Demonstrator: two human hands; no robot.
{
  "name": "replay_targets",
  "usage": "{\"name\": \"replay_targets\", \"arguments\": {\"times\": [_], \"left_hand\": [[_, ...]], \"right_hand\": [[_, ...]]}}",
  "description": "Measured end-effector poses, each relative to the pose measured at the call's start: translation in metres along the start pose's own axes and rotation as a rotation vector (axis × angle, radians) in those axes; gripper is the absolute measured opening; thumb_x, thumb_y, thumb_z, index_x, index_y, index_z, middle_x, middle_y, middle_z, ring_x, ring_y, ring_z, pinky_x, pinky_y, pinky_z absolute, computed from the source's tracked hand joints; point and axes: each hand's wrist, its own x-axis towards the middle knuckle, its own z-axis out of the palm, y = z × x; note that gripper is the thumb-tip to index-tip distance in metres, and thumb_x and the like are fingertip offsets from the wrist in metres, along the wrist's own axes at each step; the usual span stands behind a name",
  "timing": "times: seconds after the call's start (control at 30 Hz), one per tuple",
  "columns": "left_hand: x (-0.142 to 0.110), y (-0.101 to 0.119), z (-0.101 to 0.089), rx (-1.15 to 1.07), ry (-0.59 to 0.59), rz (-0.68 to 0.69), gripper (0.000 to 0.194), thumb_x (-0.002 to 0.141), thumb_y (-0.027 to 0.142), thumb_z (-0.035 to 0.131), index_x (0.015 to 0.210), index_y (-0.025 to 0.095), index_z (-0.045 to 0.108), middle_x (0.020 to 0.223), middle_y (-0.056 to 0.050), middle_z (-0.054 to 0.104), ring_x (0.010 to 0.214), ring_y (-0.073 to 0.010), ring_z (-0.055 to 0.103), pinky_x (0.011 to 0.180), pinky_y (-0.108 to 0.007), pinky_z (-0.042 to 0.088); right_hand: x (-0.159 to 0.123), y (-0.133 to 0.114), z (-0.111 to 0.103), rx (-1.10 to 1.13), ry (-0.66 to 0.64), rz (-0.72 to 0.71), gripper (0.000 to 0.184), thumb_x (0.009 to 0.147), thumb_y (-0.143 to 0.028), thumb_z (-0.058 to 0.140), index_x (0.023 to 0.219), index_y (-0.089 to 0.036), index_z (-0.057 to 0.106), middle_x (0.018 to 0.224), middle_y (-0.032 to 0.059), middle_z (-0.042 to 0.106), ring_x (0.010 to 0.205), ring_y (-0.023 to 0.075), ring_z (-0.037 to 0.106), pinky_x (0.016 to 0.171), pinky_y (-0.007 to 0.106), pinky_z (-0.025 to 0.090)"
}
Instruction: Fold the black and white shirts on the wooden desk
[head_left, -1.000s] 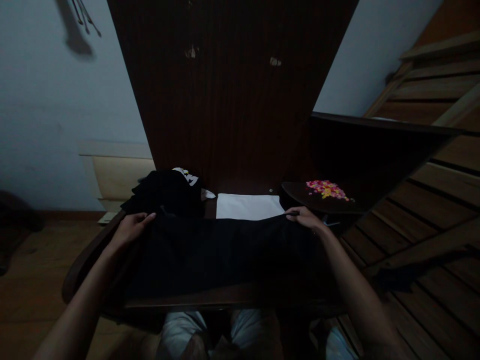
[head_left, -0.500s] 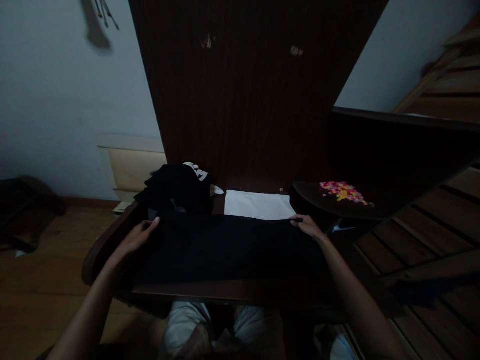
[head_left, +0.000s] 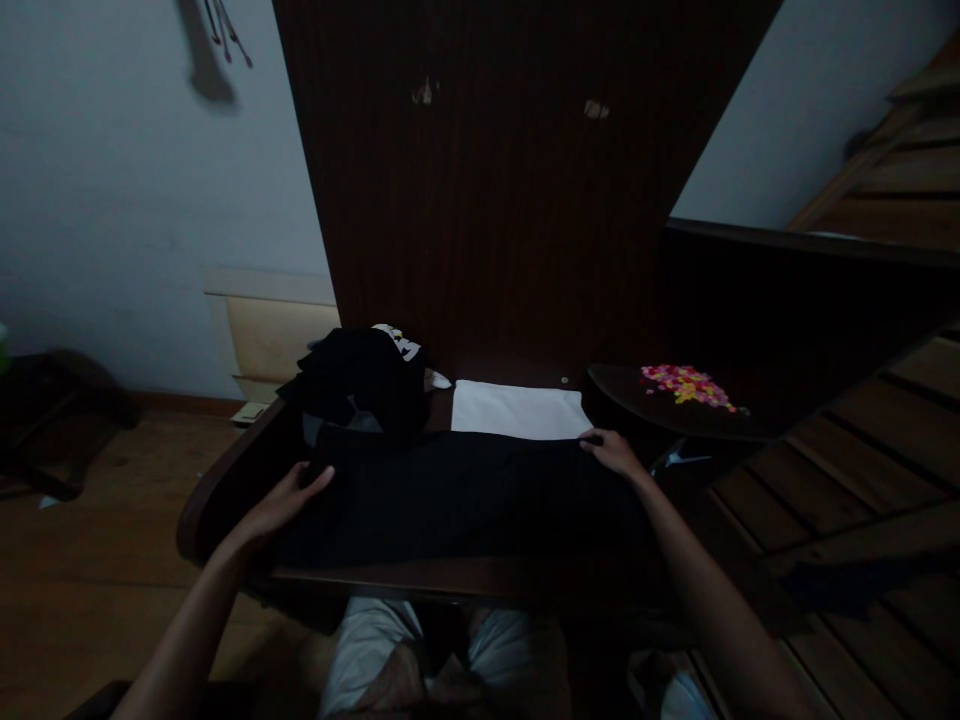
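A folded black garment [head_left: 465, 500] lies as a long flat strip across the dark wooden desk [head_left: 390, 580]; its exact kind is too dark to make out. My right hand [head_left: 616, 453] pinches the garment's far right corner between thumb and fingers. At the left end my left hand [head_left: 289, 500] rests on the cloth, thumb and fingers apart. Behind the strip lies a flat white cloth or sheet [head_left: 521, 410], its near edge meeting the black fabric. A heap of black clothes [head_left: 364, 375] with a white print sits at the back left.
Pink and yellow small pieces [head_left: 690, 388] lie on a rounded shelf [head_left: 622, 395] at the right. A tall dark panel [head_left: 495, 220] rises behind the desk. Wooden slats [head_left: 885, 440] stand on the right, and my legs [head_left: 375, 640] are under the desk's front edge.
My left hand has let go of the far left corner and slid toward me along the garment's left end. My right hand keeps its place at the right corner.
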Motion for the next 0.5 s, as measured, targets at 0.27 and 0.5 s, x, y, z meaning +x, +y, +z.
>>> {"name": "replay_targets", "arguments": {"times": [0.27,0.5], "left_hand": [[-0.003,-0.013,-0.008,0.072,0.115,0.294,0.084,0.068,0.058,0.068,0.138,0.024,0.04,0.137,-0.015,0.054,0.12,-0.0312,0.058,0.09,-0.041,0.055],[-0.009,-0.012,-0.009,0.181,-0.11,0.292,0.078,0.057,0.073,0.069,0.116,0.022,0.068,0.118,-0.011,0.07,0.108,-0.034,0.065,0.09,-0.043,0.054]], "right_hand": [[-0.011,0.014,-0.023,0.089,-0.088,0.096,0.05,0.06,-0.038,0.08,0.104,-0.02,0.064,0.105,0.009,0.07,0.097,0.0254,0.066,0.083,0.035,0.052],[-0.042,0.03,-0.038,0.211,-0.282,0.039,0.053,0.058,-0.025,0.075,0.107,-0.021,0.055,0.088,-0.0009,0.064,0.085,0.0196,0.063,0.073,0.031,0.052]]}}
